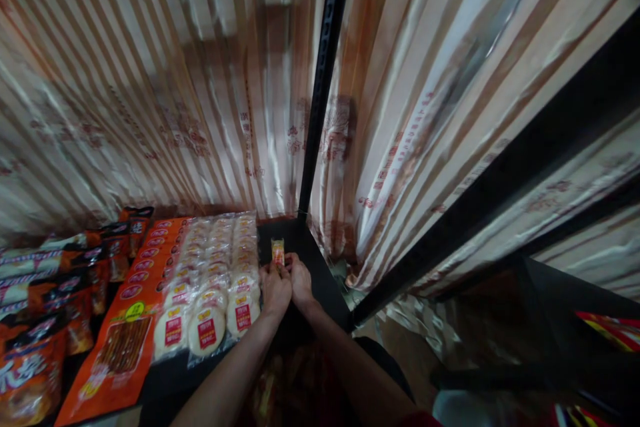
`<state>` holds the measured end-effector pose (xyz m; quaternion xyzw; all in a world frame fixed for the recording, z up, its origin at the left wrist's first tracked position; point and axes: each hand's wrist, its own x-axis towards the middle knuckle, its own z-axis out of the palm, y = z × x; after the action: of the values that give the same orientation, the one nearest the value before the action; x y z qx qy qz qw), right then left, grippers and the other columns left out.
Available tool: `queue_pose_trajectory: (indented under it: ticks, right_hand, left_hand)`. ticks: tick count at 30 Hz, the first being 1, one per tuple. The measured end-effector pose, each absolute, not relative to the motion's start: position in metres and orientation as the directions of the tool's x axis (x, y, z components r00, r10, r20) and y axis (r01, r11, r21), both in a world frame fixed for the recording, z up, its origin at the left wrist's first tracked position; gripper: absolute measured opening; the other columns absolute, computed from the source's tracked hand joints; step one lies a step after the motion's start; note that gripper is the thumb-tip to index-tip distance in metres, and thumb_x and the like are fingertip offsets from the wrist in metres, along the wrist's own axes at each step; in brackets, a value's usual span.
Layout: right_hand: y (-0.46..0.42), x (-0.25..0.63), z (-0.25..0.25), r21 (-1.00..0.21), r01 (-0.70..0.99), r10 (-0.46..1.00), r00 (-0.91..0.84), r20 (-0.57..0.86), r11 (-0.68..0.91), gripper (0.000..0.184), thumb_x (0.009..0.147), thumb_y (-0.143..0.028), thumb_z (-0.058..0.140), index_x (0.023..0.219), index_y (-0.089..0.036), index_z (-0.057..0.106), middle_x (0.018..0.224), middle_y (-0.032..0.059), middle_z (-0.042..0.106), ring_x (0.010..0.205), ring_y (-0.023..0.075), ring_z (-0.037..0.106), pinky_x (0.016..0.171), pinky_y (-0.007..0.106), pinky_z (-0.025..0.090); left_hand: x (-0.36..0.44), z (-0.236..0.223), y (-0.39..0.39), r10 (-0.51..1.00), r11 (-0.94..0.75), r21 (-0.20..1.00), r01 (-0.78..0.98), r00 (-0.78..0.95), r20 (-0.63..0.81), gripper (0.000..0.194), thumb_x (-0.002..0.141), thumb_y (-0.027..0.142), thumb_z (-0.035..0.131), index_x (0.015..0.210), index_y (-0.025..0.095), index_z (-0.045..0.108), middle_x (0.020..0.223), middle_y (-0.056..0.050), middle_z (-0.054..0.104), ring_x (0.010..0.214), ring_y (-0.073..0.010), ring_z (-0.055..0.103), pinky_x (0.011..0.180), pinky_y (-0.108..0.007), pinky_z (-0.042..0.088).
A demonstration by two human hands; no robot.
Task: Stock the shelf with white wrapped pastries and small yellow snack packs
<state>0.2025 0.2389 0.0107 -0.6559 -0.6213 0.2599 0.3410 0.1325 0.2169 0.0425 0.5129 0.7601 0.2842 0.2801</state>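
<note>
A small snack packet (278,251) in yellow, red and clear wrapping is at the far end of the black shelf board (320,297). Both hands meet at its near end. My left hand (277,288) is closed, fingers pinched at the packet's lower edge. From the right side my right hand (301,281) closes on the same spot, its fingertips against those of the left. The fingers partly hide what lies between them. Just left of my left hand are rows of round, pale rice crackers (207,327) in clear wrappers with red and yellow labels.
Orange packs of brown snack sticks (123,347) overlap in a row beside the crackers. Further left lie orange and black snack bags (33,367). A black metal upright (320,93) stands at the shelf's back corner, before striped plastic sheeting (215,100). A dark rail (480,180) slants along the right.
</note>
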Motion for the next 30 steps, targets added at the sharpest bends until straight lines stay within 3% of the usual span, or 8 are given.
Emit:
queue_pose_trajectory:
  ticks: [6, 14, 23, 30]
  right_hand:
    - [0.265, 0.195, 0.011, -0.772, 0.635, 0.997, 0.052, 0.064, 0.016, 0.017, 0.080, -0.017, 0.048, 0.094, -0.020, 0.055, 0.084, 0.0032, 0.066, 0.073, 0.0143, 0.060, 0.062, 0.022, 0.041]
    - [0.300, 0.189, 0.007, -0.771, 0.632, 0.991, 0.032, 0.127, 0.078, 0.017, 0.078, -0.017, 0.048, 0.093, -0.019, 0.054, 0.087, 0.0047, 0.065, 0.079, 0.0160, 0.059, 0.070, 0.024, 0.043]
    - [0.333, 0.184, -0.005, -0.810, 0.576, 0.985, 0.039, 0.166, 0.113, 0.022, 0.074, -0.015, 0.049, 0.092, -0.025, 0.056, 0.084, 0.0007, 0.064, 0.079, 0.0151, 0.058, 0.072, 0.023, 0.043]
    - [0.352, 0.174, -0.013, -0.756, 0.642, 0.975, 0.058, 0.212, 0.126, 0.022, 0.074, -0.010, 0.046, 0.088, -0.021, 0.058, 0.088, 0.0028, 0.064, 0.083, 0.0140, 0.057, 0.073, 0.021, 0.040]
  left_hand:
    - [0.129, 0.035, 0.243, 0.950, 0.269, 0.766, 0.585, -0.291, -0.111, 0.036, 0.083, 0.015, 0.034, 0.108, 0.005, 0.056, 0.109, -0.019, 0.056, 0.112, -0.0265, 0.047, 0.097, -0.035, 0.035]
    - [0.125, 0.023, 0.270, 0.955, 0.226, 0.811, 0.539, -0.285, -0.077, 0.035, 0.084, 0.020, 0.034, 0.110, 0.011, 0.055, 0.115, -0.016, 0.053, 0.117, -0.0265, 0.043, 0.101, -0.039, 0.031]
    - [0.134, 0.036, 0.287, 0.943, 0.264, 0.814, 0.517, -0.317, -0.105, 0.041, 0.088, 0.021, 0.027, 0.119, 0.006, 0.049, 0.128, -0.019, 0.047, 0.124, -0.0216, 0.040, 0.101, -0.030, 0.034]
    - [0.133, 0.036, 0.302, 0.933, 0.287, 0.817, 0.500, -0.340, -0.120, 0.046, 0.089, 0.024, 0.026, 0.125, 0.003, 0.044, 0.136, -0.018, 0.041, 0.127, -0.0203, 0.037, 0.106, -0.027, 0.028]
